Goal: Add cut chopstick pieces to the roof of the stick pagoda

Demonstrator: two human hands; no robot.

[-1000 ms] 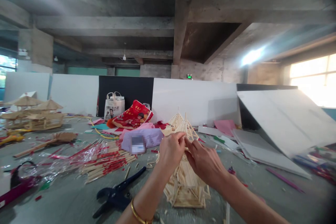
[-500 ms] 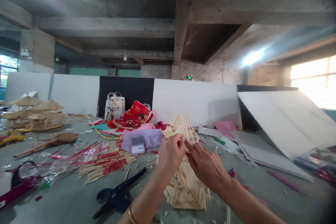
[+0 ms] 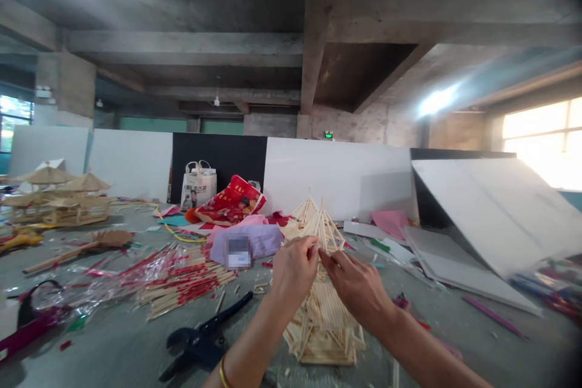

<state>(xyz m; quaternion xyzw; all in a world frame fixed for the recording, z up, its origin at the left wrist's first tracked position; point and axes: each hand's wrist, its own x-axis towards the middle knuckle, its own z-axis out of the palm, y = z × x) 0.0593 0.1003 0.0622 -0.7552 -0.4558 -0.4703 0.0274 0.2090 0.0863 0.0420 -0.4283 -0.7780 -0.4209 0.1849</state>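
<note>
A pale wooden stick model (image 3: 328, 309) of a small pavilion-like building stands in front of me, with a pointed roof frame (image 3: 325, 224) of thin sticks rising behind my hands. Held over its middle, my left hand (image 3: 294, 270) has thumb and forefinger pinched together. Close on the other side, my right hand (image 3: 357, 285) is also pinched, its fingertips almost meeting the left ones. Whatever is between the fingers is too small to make out. The hands hide part of the model's upper section.
Dark blue cutters (image 3: 200, 339) lie left of the model. Further left are red-tipped sticks (image 3: 191, 282), plastic wrapping and a purple tool (image 3: 34, 330). Another stick model (image 3: 68, 200) stands at the far left. White boards (image 3: 473, 267) and a purple pen-like stick (image 3: 493, 315) lie to the right.
Both hands have shifted very slightly, with the fingertips a little lower and the right hand's fingers a touch more curled. The model stays in place.
</note>
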